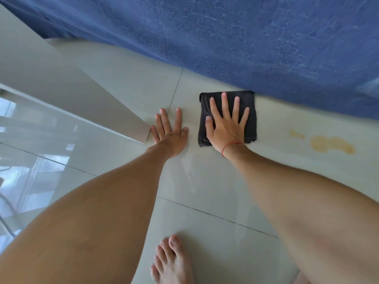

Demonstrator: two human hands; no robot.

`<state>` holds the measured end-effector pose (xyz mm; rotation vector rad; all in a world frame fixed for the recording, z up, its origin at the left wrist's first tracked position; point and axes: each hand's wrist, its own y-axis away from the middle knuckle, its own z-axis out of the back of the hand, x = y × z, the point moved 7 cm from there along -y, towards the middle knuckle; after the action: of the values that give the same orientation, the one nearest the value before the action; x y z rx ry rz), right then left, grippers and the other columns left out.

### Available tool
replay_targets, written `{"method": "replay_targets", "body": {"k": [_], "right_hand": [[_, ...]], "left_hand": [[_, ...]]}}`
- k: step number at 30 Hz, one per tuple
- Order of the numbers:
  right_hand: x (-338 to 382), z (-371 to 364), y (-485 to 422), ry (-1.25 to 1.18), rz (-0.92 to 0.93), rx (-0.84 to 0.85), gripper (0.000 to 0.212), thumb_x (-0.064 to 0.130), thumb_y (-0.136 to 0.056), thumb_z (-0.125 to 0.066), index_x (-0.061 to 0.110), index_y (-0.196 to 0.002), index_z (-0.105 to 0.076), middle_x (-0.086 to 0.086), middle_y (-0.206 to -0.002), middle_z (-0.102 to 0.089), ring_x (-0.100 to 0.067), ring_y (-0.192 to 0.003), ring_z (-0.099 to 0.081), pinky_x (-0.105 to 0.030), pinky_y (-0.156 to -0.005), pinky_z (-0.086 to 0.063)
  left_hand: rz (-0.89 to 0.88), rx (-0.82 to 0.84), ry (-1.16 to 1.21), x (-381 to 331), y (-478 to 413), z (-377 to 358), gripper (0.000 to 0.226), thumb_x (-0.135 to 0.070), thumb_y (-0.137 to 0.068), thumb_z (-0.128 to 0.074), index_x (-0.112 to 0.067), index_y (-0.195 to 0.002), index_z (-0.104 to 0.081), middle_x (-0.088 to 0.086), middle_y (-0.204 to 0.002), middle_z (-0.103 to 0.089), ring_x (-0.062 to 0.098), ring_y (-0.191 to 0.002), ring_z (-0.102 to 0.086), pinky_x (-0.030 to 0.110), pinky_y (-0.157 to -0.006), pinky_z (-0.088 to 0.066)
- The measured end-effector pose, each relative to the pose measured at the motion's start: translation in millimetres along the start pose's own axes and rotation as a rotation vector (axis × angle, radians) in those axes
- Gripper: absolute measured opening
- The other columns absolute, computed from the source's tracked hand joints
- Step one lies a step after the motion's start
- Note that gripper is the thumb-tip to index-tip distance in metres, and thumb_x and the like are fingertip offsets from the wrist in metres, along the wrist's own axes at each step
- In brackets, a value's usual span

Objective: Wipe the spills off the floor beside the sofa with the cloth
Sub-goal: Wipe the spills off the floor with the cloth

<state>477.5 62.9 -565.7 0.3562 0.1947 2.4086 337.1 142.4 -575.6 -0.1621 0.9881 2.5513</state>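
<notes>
A folded dark grey cloth (251, 111) lies flat on the pale tiled floor (205, 191), close to the edge of the blue sofa (246, 37). My right hand (226, 121) presses down on the cloth with fingers spread. My left hand (171, 132) rests flat on the bare tile just left of the cloth, fingers apart, holding nothing. To the right of the cloth a yellowish-brown spill (332, 144) sits on the tile, with a smaller spot (297, 134) beside it.
A light grey wall corner or panel (82, 89) ends right by my left hand. My bare foot (172, 261) stands on the tile at the bottom. The glossy floor at left reflects window light.
</notes>
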Motion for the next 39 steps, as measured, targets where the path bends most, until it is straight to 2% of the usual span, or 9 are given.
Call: {"method": "replay_targets", "body": {"k": [8, 13, 15, 17, 19, 25, 30, 35, 39], "right_hand": [[-5, -6, 48, 0.004, 0.185, 0.019, 0.058, 0.049, -0.096, -0.031, 0.035, -0.150, -0.020, 0.005, -0.162, -0.012, -0.028, -0.150, -0.006, -0.055, -0.118, 0.000], [-62, -8, 93, -0.004, 0.038, 0.031, 0.054, 0.046, -0.096, -0.025, 0.036, -0.150, -0.022, 0.010, -0.161, -0.015, -0.024, -0.150, -0.011, -0.052, -0.118, -0.005], [-94, -5, 105, -0.001, -0.029, 0.043, 0.056, 0.047, -0.096, -0.019, 0.037, -0.150, -0.017, 0.011, -0.161, -0.010, -0.022, -0.150, -0.006, -0.051, -0.119, -0.003], [-124, 2, 112, 0.005, -0.081, 0.054, 0.059, 0.050, -0.093, -0.012, 0.038, -0.151, -0.013, 0.012, -0.162, -0.006, -0.021, -0.150, -0.003, -0.050, -0.120, -0.001], [-145, 8, 110, 0.036, -0.107, 0.065, 0.062, 0.053, -0.091, -0.009, 0.038, -0.151, -0.009, 0.011, -0.162, -0.003, -0.021, -0.150, 0.000, -0.049, -0.120, 0.000], [-153, 17, 61, 0.017, -0.188, -0.002, 0.064, 0.053, -0.092, -0.026, 0.035, -0.152, -0.011, 0.004, -0.163, -0.001, -0.031, -0.149, 0.002, -0.057, -0.117, 0.001], [-128, 14, 40, -0.010, -0.183, -0.006, 0.062, 0.052, -0.095, -0.026, 0.033, -0.152, -0.008, 0.000, -0.163, 0.002, -0.034, -0.148, 0.006, -0.059, -0.116, 0.006], [-110, 9, 68, -0.043, -0.069, 0.014, 0.058, 0.048, -0.098, -0.026, 0.033, -0.152, -0.011, 0.003, -0.163, -0.001, -0.029, -0.150, 0.004, -0.056, -0.116, 0.007], [-138, 6, 119, -0.030, -0.026, 0.039, 0.055, 0.046, -0.097, -0.021, 0.035, -0.151, -0.016, 0.009, -0.162, -0.009, -0.024, -0.150, -0.004, -0.049, -0.119, 0.002]], "left_hand": [[0.031, 0.018, -0.017, -3, 3, 2, 0.061, -0.043, -0.101, -0.020, -0.039, -0.150, 0.016, 0.005, -0.157, 0.033, 0.021, -0.146, 0.029, 0.040, -0.119, 0.013], [0.028, -0.166, -0.054, -20, 18, 5, 0.062, -0.034, -0.100, -0.023, -0.031, -0.154, 0.009, 0.011, -0.160, 0.022, 0.026, -0.148, 0.020, 0.046, -0.119, 0.011], [-0.086, -0.226, -0.094, -49, 29, -4, 0.062, -0.037, -0.101, -0.023, -0.030, -0.154, 0.007, 0.010, -0.161, 0.020, 0.028, -0.149, 0.019, 0.048, -0.117, 0.012], [-0.226, -0.203, -0.125, -81, 36, -19, 0.061, -0.041, -0.101, -0.022, -0.032, -0.154, 0.007, 0.008, -0.161, 0.020, 0.029, -0.148, 0.019, 0.047, -0.117, 0.014], [-0.260, -0.138, -0.135, -99, 36, -35, 0.060, -0.045, -0.101, -0.019, -0.034, -0.153, 0.008, 0.006, -0.161, 0.022, 0.028, -0.148, 0.021, 0.047, -0.117, 0.014], [-0.204, -0.019, -0.158, -98, 25, -51, 0.061, -0.049, -0.100, -0.016, -0.039, -0.151, 0.015, 0.001, -0.158, 0.030, 0.026, -0.146, 0.028, 0.046, -0.116, 0.018], [-0.180, -0.002, -0.162, -100, 26, -51, 0.060, -0.049, -0.099, -0.015, -0.040, -0.150, 0.017, 0.000, -0.157, 0.033, 0.025, -0.145, 0.031, 0.047, -0.114, 0.020], [-0.153, 0.033, -0.175, -102, 27, -51, 0.061, -0.049, -0.099, -0.017, -0.043, -0.148, 0.018, -0.002, -0.156, 0.034, 0.021, -0.145, 0.031, 0.045, -0.117, 0.018], [-0.114, 0.013, -0.152, -108, 29, -46, 0.063, -0.044, -0.100, -0.024, -0.037, -0.153, 0.010, 0.000, -0.158, 0.030, 0.022, -0.146, 0.027, 0.047, -0.118, 0.016]]}}
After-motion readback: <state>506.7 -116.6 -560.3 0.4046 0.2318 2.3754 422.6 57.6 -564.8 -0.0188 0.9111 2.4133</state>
